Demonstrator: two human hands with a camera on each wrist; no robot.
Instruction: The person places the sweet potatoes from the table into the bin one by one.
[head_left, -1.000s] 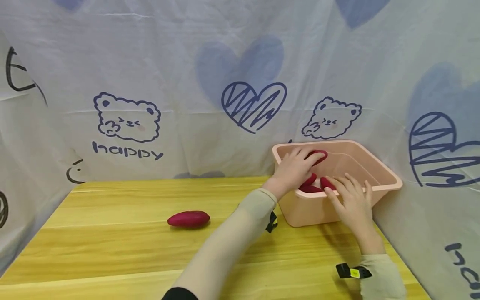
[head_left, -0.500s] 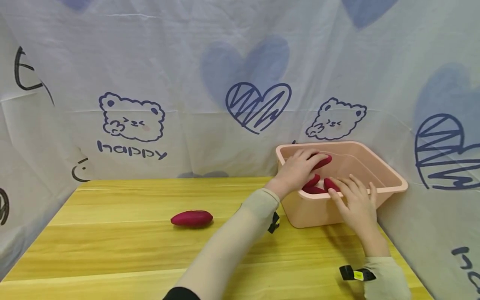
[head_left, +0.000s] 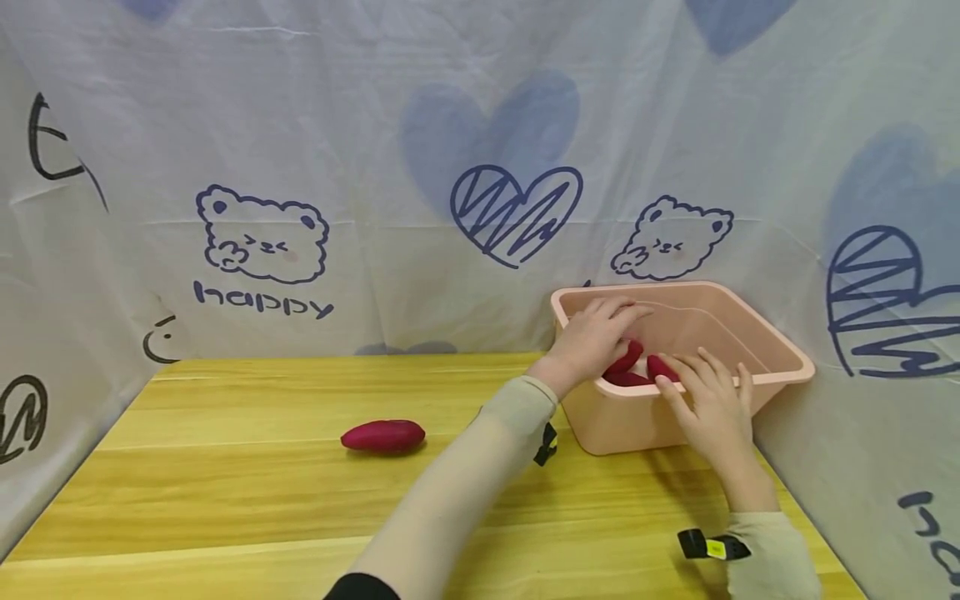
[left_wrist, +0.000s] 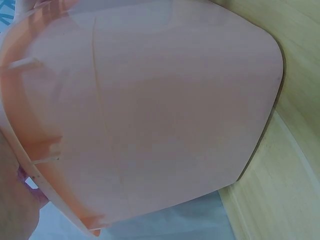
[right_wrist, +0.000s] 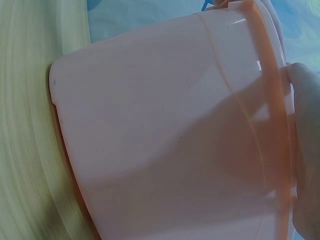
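Observation:
My left hand (head_left: 592, 337) reaches over the near left corner of a pink plastic bin (head_left: 618, 421), fingers stretched above its inside with nothing at their tips. Just below them a red-purple sweet potato (head_left: 628, 357) lies in the bin, near another sweet potato (head_left: 622, 378). At the bin's front rim is my right hand (head_left: 712, 408), thumb outside and fingers over the edge. Its fingers partly hide a further sweet potato (head_left: 662, 367); whether they grip it cannot be told. One more sweet potato (head_left: 383, 437) lies on the table, left of the left forearm.
The bin stands at the back right of a yellow wood-grain table (head_left: 225, 500), close to the printed curtain (head_left: 390, 275). Its outer wall (left_wrist: 175, 110) fills most of the left wrist view. The right wrist view shows the outer wall (right_wrist: 150, 125) too.
My left hand has let go of the sweet potato it held over the bin, which has dropped inside. The right hand has stayed at the rim. The head view has shifted slightly.

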